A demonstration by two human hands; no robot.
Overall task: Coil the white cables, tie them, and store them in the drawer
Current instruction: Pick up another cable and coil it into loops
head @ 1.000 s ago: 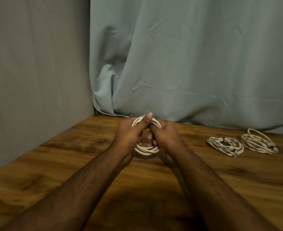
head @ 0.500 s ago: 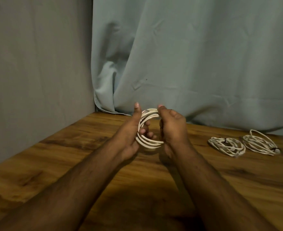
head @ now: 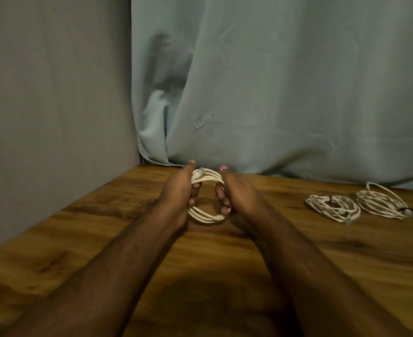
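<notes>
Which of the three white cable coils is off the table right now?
The coil held between the left hand and right hand; the other two coils lie on the table at right.

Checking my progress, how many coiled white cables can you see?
3: one coil held between both hands, two coils lying on the table's right side, one beside the other. No others visible.

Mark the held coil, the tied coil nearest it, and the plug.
held coil (head: 206, 216), head view, lower strands
tied coil (head: 333, 207), head view, middle of bundle
plug (head: 199, 173), head view, clear connector at coil's top
</notes>
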